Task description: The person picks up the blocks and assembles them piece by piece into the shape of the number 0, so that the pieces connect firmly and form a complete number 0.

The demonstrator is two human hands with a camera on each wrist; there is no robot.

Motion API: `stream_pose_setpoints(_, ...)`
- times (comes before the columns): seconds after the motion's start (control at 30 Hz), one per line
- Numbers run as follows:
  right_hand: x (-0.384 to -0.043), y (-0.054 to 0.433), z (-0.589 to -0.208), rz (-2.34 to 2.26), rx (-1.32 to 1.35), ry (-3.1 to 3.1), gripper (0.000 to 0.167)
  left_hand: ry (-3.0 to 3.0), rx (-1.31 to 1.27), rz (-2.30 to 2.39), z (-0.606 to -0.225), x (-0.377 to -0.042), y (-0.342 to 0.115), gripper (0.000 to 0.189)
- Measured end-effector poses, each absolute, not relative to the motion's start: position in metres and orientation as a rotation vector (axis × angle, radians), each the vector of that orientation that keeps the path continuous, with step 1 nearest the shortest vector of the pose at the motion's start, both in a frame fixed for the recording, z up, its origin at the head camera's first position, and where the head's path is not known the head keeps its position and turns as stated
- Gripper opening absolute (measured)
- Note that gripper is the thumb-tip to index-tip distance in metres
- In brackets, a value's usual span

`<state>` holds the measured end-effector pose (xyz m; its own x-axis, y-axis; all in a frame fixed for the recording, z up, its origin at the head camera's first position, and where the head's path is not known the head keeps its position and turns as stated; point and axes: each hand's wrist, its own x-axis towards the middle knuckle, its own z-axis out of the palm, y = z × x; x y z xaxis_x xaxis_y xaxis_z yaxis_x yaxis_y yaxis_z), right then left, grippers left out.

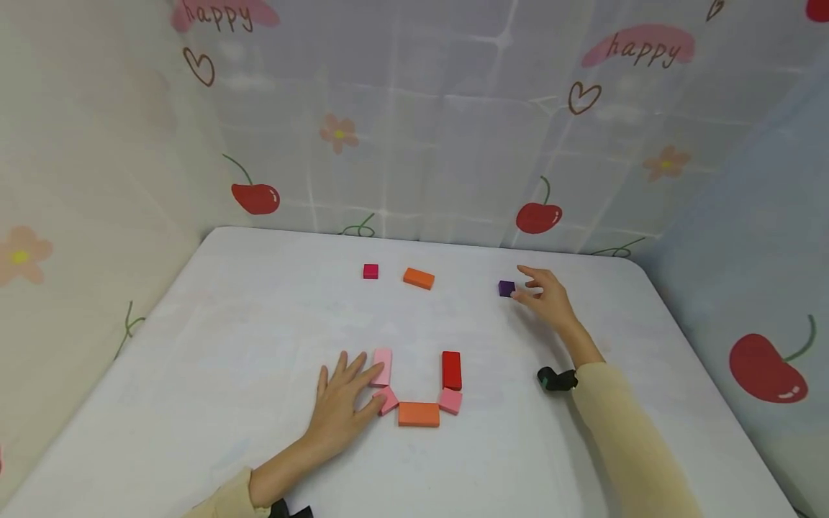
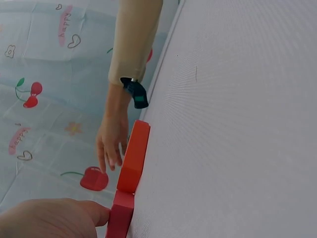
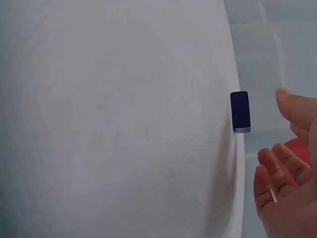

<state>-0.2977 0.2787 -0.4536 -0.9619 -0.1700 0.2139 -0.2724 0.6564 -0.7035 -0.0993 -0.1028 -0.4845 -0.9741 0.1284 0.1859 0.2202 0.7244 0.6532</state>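
My left hand (image 1: 340, 410) lies spread at the left of a U of wooden blocks. Its fingertips touch a long pink block (image 1: 383, 362) and the small pink block (image 1: 388, 400) below it. An orange block (image 1: 418, 414) forms the bottom of the U; another small pink block (image 1: 450, 401) and a red block (image 1: 451, 370) make its right side. Farther back, my right hand (image 1: 550, 301) is held beside a dark purple block (image 1: 506, 288), thumb and fingers parted. The right wrist view shows a gap between that purple block (image 3: 240, 111) and the fingers.
Behind the U, a small crimson block (image 1: 370, 271) and an orange block (image 1: 419, 278) lie apart on the white table (image 1: 272, 302). A printed curtain (image 1: 421, 165) hangs along the table's far edge. Each wrist wears a black camera mount (image 1: 557, 379).
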Motion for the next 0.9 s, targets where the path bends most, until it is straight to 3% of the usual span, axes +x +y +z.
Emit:
stream_pose_setpoints(0.3, -0.307, 0.277, -0.462, 1.206, 0.257, -2.924, 0.061, -2.792, -0.287, -1.085, -0.485, -0.099, -0.103, 0.049)
stream_pose_setpoints(0.9, -0.313, 0.275, -0.468, 1.035, 0.210, -2.952, 0.041, -2.795, -0.287, -1.079, -0.484, -0.099, -0.103, 0.049)
